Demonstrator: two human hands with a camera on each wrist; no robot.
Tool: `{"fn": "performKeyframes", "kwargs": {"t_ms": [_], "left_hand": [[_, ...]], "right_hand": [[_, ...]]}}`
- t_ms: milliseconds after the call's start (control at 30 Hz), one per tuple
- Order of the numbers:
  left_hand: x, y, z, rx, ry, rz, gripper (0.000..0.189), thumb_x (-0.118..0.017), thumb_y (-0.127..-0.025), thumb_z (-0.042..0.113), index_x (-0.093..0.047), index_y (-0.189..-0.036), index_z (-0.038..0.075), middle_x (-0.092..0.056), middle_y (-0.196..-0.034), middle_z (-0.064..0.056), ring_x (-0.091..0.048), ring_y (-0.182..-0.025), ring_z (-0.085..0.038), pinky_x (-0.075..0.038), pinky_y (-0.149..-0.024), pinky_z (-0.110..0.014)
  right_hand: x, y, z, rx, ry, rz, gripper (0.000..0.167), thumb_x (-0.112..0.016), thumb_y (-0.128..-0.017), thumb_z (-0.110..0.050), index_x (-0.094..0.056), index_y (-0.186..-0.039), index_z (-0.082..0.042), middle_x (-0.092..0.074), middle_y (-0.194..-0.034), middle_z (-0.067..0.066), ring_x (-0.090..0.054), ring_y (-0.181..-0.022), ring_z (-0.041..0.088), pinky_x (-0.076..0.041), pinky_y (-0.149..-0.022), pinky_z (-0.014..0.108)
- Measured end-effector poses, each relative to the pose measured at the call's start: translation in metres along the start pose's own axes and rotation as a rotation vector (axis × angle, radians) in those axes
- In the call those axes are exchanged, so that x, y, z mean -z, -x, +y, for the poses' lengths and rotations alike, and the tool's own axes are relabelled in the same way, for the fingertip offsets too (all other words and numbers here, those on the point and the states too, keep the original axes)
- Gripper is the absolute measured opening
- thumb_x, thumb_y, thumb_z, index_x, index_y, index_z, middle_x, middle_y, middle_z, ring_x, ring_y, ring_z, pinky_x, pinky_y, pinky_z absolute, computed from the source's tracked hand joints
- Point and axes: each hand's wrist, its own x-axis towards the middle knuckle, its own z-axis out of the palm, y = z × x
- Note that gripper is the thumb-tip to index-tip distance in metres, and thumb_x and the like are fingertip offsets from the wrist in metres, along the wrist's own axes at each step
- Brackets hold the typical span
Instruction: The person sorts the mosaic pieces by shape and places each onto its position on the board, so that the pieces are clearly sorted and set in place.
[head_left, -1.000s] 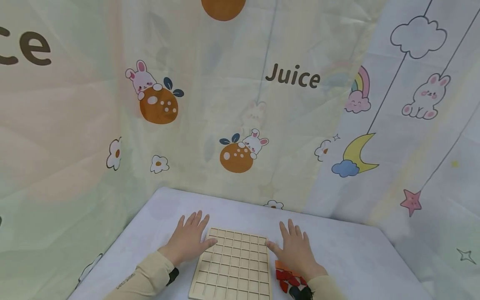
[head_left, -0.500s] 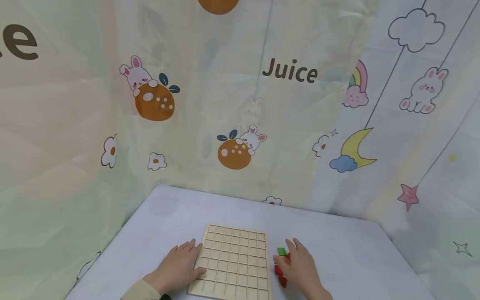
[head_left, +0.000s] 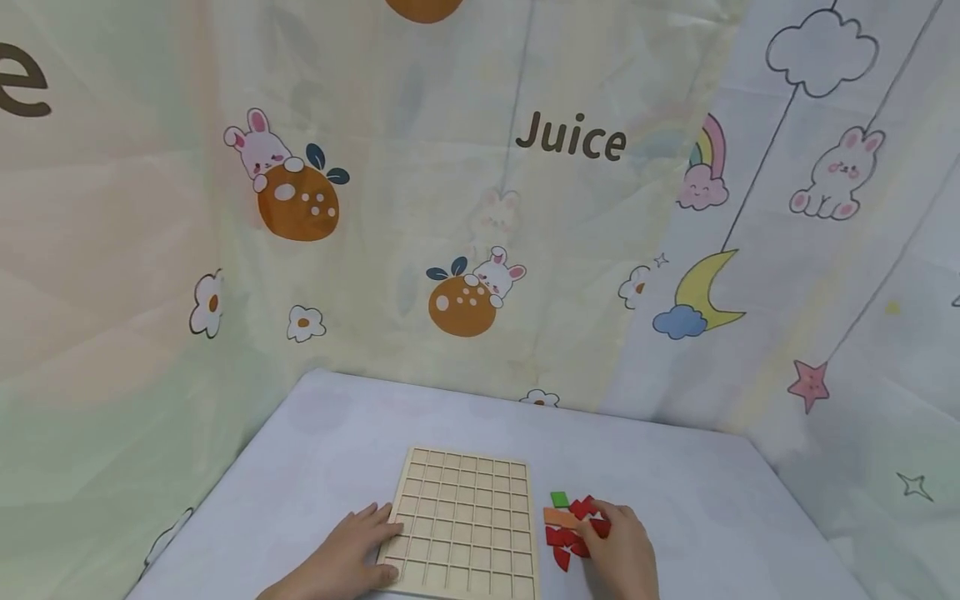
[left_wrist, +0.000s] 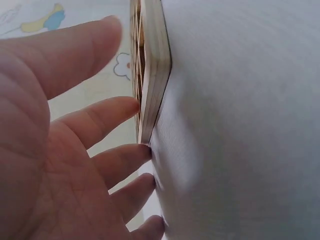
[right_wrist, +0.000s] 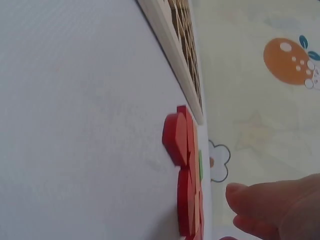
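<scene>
A pale wooden board (head_left: 461, 527) with a grid of square recesses lies flat on the table. My left hand (head_left: 341, 552) touches its left edge, fingers spread; in the left wrist view the fingertips (left_wrist: 131, 105) meet the board's side (left_wrist: 157, 65). Right of the board is a cluster of red pieces (head_left: 557, 537), an orange strip (head_left: 558, 518) and a green square (head_left: 559, 499). Over the cluster's right side is my right hand (head_left: 626, 546), its thumb and index finger on either side of a dark red piece (head_left: 600, 527). I cannot tell whether they pinch it.
The white-covered table (head_left: 675, 500) extends behind and to the right of the pieces. A printed curtain (head_left: 390, 358) with rabbits, oranges and flowers hangs behind the table's back edge.
Both hands have come down and nearer from above the board's far end. My left hand has reached the board's left edge, my right hand the pieces, and more of the cluster shows.
</scene>
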Motion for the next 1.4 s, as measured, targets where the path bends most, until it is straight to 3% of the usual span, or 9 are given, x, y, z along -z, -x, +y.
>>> {"fn": "performKeyframes", "kwargs": {"t_ms": [267, 533, 733, 1000, 1133, 1400], "left_hand": [[0.002, 0.003, -0.01, -0.052, 0.045, 0.004, 0.067, -0.082, -0.071, 0.034, -0.062, -0.125, 0.001, -0.04, -0.145, -0.032, -0.024, -0.135, -0.06, -0.01, -0.1, -0.079], [0.004, 0.005, -0.017, -0.133, 0.056, -0.018, 0.075, -0.082, -0.07, 0.04, -0.058, -0.129, 0.001, -0.038, -0.145, -0.035, -0.024, -0.133, -0.063, -0.012, -0.097, -0.081], [0.001, 0.003, -0.02, -0.157, 0.029, -0.009, 0.079, -0.083, -0.069, 0.042, -0.057, -0.13, 0.001, -0.038, -0.144, -0.036, -0.025, -0.132, -0.064, -0.013, -0.094, -0.083], [-0.002, 0.003, -0.027, -0.239, -0.08, 0.031, 0.071, -0.079, -0.075, 0.044, -0.059, -0.128, 0.001, -0.046, -0.138, -0.037, -0.035, -0.124, -0.065, -0.025, -0.091, -0.08], [-0.002, 0.005, -0.028, -0.263, -0.117, 0.063, 0.068, -0.077, -0.078, 0.046, -0.059, -0.129, 0.005, -0.048, -0.137, -0.034, -0.039, -0.122, -0.063, -0.028, -0.091, -0.078], [-0.004, 0.005, -0.031, -0.265, -0.14, 0.087, 0.066, -0.075, -0.079, 0.05, -0.059, -0.131, 0.013, -0.05, -0.138, -0.029, -0.042, -0.124, -0.058, -0.032, -0.092, -0.075]], "right_hand": [[-0.003, -0.005, 0.012, -0.097, -0.029, 0.002, 0.039, -0.077, -0.083, -0.013, -0.066, -0.117, 0.003, -0.061, -0.101, 0.018, -0.056, -0.084, 0.026, -0.053, -0.079, 0.047], [-0.006, -0.007, 0.022, -0.192, -0.083, 0.041, 0.033, -0.071, -0.088, -0.008, -0.064, -0.118, 0.004, -0.056, -0.114, 0.024, -0.056, -0.104, 0.038, -0.047, -0.091, 0.056], [-0.007, -0.007, 0.027, -0.171, -0.116, 0.043, 0.033, -0.07, -0.088, -0.009, -0.065, -0.118, 0.003, -0.056, -0.109, 0.022, -0.055, -0.097, 0.035, -0.048, -0.087, 0.054], [-0.016, -0.009, 0.029, -0.221, -0.064, -0.01, 0.039, -0.067, -0.087, -0.008, -0.064, -0.126, -0.004, -0.052, -0.1, 0.019, -0.051, -0.077, 0.025, -0.045, -0.065, 0.036], [-0.016, -0.008, 0.03, -0.198, -0.041, -0.02, 0.039, -0.066, -0.085, -0.008, -0.066, -0.124, -0.005, -0.052, -0.095, 0.017, -0.048, -0.071, 0.024, -0.041, -0.06, 0.033], [-0.014, -0.011, 0.034, -0.168, -0.064, -0.021, 0.032, -0.07, -0.089, -0.013, -0.068, -0.118, -0.001, -0.053, -0.09, 0.013, -0.048, -0.074, 0.023, -0.045, -0.066, 0.035]]}}
